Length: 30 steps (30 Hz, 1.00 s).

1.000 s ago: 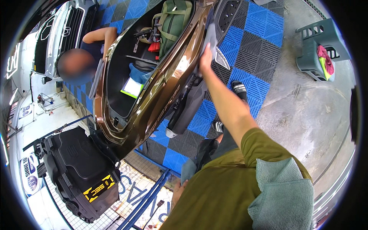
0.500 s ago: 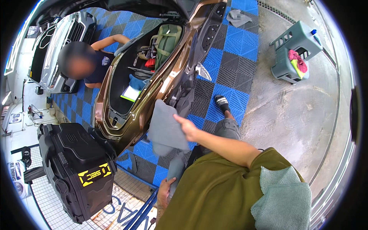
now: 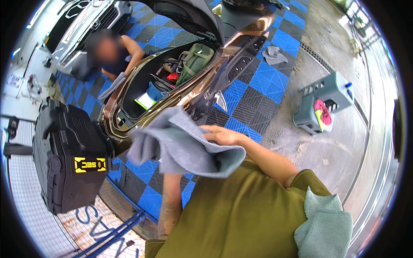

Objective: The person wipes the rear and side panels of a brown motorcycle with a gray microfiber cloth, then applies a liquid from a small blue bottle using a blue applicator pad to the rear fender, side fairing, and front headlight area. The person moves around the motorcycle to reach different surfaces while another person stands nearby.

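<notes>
The largest thing we saw was the brown maxi-scooter, across the far left with its seat raised over a packed storage well. On its far side a co-worker leaned in, and a hard black top case stood at the near left.

In front of us, between the scooter and our olive shirt, the grey microfibre cloth hung in the air in loose folds. We judged the step in hand to be shaking out or refolding that cloth; the next move, we thought, called for a second sure hold on its free left edge, keeping the folds from snagging.

Our right hand pinched the cloth's right edge between thumb and fingers. Our left forearm rose from the near side, but the cloth hid the left hand, so we could not tell its grip.

Half a second earlier the cloth had hung flatter beside the scooter's flank, and our left hand had shown lower down, near the blue rail.
</notes>
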{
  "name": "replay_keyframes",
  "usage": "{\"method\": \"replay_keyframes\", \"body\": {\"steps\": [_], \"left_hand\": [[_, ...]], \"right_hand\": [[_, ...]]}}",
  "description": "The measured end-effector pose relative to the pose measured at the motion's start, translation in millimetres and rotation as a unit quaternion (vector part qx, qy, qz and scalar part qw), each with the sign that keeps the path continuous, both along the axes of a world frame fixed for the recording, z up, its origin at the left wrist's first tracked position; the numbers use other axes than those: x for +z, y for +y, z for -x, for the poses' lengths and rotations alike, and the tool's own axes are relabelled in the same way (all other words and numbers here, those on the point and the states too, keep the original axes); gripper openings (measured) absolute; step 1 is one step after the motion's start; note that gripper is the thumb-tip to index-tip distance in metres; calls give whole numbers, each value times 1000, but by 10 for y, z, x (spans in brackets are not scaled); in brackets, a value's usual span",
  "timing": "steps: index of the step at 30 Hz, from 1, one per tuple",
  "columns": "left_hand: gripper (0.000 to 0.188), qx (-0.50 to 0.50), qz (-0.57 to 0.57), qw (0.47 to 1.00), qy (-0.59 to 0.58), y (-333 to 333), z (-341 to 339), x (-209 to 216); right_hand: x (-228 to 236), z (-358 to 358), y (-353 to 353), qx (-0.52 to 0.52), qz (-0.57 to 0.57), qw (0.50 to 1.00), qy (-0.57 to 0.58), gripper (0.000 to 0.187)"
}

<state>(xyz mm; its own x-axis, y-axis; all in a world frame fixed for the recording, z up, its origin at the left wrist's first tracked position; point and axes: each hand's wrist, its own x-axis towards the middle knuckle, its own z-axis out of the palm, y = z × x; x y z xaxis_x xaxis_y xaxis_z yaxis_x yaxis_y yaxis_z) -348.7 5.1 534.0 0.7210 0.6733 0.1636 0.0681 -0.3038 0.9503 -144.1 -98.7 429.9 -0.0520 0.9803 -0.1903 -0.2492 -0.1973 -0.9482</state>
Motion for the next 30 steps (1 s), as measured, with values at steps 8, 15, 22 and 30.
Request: {"method": "replay_keyframes", "body": {"steps": [8, 15, 22, 30], "left_hand": [[47, -42, 177, 959, 219, -658, -833, 79], [59, 24, -45, 939, 341, -708, -1035, 606], [57, 223, 46, 895, 383, -530, -55, 608], [53, 258, 165, 824, 478, -403, 1548, -343]], "right_hand": [[-127, -1166, -793, -72, 185, 954, 225, 60], [107, -1137, -147, 98, 220, 926, 291, 87], [393, -976, 449, 130, 127, 983, 25, 67], [656, -1059, 726, -308, 58, 949, 32, 39]]}}
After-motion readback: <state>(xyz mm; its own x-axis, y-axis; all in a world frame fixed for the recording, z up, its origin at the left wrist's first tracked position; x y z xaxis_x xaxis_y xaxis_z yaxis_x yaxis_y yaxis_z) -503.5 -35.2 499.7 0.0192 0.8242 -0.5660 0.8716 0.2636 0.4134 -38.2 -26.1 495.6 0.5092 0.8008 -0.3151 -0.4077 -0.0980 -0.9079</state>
